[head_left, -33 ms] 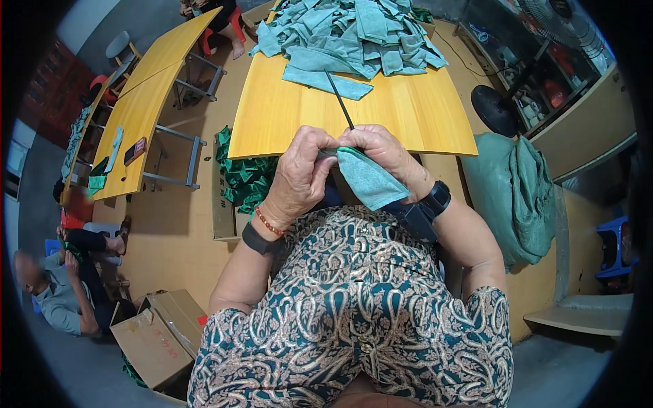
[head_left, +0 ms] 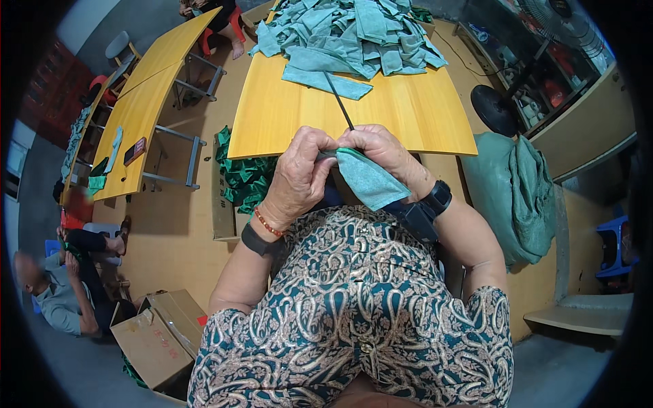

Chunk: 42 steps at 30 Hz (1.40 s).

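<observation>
Just over the near edge of the yellow table (head_left: 272, 115), my two hands meet around a small pale teal fabric piece (head_left: 369, 180) with a bright green edge. My left hand (head_left: 303, 166) is closed, thumb and fingers pinching the fabric's left end. My right hand (head_left: 381, 146) grips the top of the same piece, which hangs down below its fingers. A thin black rod (head_left: 339, 98) rises from the right hand's fingertips toward the far side; its lower end is hidden there. Beyond the hands, a large heap of teal fabric pieces (head_left: 340, 34) covers the table's far end.
Shiny green pieces (head_left: 248, 180) fill a box left of the table. A large green sack (head_left: 513, 197) stands at the right, near a black fan base (head_left: 494, 110). At lower left are an open carton (head_left: 153, 340) and a seated person (head_left: 68, 299). Another table (head_left: 156, 68) stands left.
</observation>
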Tool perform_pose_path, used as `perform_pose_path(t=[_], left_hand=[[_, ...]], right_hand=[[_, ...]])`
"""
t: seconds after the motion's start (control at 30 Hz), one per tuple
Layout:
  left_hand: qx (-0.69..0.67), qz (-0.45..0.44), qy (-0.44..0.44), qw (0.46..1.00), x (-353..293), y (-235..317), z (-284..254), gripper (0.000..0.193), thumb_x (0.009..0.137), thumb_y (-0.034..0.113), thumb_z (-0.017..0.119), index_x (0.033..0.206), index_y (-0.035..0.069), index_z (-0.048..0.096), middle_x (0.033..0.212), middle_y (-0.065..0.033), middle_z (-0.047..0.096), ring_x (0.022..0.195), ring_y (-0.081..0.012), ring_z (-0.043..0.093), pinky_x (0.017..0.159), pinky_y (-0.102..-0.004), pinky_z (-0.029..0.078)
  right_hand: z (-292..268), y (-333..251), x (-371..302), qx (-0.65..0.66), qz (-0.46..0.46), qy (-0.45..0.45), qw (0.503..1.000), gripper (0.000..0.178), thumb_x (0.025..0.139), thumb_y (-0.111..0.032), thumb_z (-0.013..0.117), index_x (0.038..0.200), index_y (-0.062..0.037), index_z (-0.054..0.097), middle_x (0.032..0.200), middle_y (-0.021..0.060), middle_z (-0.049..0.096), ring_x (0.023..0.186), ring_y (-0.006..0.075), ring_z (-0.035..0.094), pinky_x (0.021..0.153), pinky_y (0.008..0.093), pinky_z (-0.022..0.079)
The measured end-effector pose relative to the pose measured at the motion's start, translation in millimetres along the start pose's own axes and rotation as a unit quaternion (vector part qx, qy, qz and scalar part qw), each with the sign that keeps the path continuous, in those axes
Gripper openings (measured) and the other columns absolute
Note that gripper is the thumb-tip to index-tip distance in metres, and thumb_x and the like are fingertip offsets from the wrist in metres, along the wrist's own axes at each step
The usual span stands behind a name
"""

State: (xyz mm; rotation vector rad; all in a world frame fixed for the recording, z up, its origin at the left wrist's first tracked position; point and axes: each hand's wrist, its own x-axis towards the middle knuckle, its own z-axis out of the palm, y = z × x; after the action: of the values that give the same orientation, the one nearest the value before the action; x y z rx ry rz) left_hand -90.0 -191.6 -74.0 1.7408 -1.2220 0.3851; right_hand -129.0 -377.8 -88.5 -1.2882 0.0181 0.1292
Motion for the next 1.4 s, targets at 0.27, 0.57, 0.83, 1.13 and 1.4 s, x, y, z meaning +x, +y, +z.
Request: perform_pose_path(t=[0.27, 0.57, 0.83, 1.13, 1.4], left_hand=[[-0.049, -0.010, -0.023, 0.999, -1, -2, -5, 0.022, 0.077, -0.010, 0.063, 0.091, 0.002, 0.051, 0.085, -0.0101, 0.052, 0.076, -0.0249, 0.056, 0.066, -0.0327, 0.046], [-0.245, -0.172, -0.008, 0.954, -6, -1, 2, 0.004, 0.095, 0.002, 0.054, 0.098, 0.001, 0.056, 0.091, 0.0002, 0.055, 0.081, -0.0063, 0.052, 0.075, -0.0228, 0.046], [-0.178, -0.203, -0.011, 0.963, -5, -3, -3, 0.006, 0.089, 0.002, 0.063, 0.090, -0.001, 0.058, 0.081, -0.0031, 0.061, 0.072, -0.0096, 0.057, 0.065, -0.0248, 0.048], [-0.111, -0.127, -0.037, 0.985, -4, -6, -2, 0.014, 0.080, -0.005, 0.064, 0.087, -0.001, 0.052, 0.078, -0.0087, 0.053, 0.069, -0.0190, 0.056, 0.064, -0.0299, 0.047], [-0.083, -0.065, 0.032, 0.994, -8, -8, 5, 0.014, 0.087, -0.001, 0.061, 0.093, 0.002, 0.048, 0.085, -0.0073, 0.054, 0.074, -0.0161, 0.055, 0.067, -0.0274, 0.047]], right_hand=[[-2, -12, -4, -0.040, 0.034, -0.033, 0.998, 0.014, 0.085, -0.013, 0.066, 0.079, -0.0006, 0.070, 0.074, 0.0022, 0.065, 0.065, 0.0086, 0.060, 0.060, 0.0247, 0.047], [12, -6, -3, 0.103, 0.059, 0.024, 0.993, 0.010, 0.083, -0.008, 0.064, 0.076, -0.0008, 0.065, 0.069, 0.0019, 0.061, 0.058, 0.0101, 0.057, 0.052, 0.0274, 0.045], [8, -16, 0, -0.137, -0.025, 0.052, 0.989, 0.018, 0.083, -0.017, 0.068, 0.079, 0.0009, 0.068, 0.068, 0.0041, 0.064, 0.058, 0.0078, 0.057, 0.050, 0.0260, 0.043], [11, -28, -7, -0.082, 0.032, 0.020, 0.996, 0.017, 0.083, -0.017, 0.068, 0.078, -0.0010, 0.066, 0.063, 0.0018, 0.059, 0.053, 0.0084, 0.053, 0.047, 0.0252, 0.041], [12, -5, -12, 0.092, 0.064, 0.009, 0.994, 0.019, 0.088, -0.016, 0.062, 0.075, -0.0026, 0.061, 0.062, 0.0018, 0.056, 0.042, 0.0084, 0.047, 0.037, 0.0233, 0.034]])
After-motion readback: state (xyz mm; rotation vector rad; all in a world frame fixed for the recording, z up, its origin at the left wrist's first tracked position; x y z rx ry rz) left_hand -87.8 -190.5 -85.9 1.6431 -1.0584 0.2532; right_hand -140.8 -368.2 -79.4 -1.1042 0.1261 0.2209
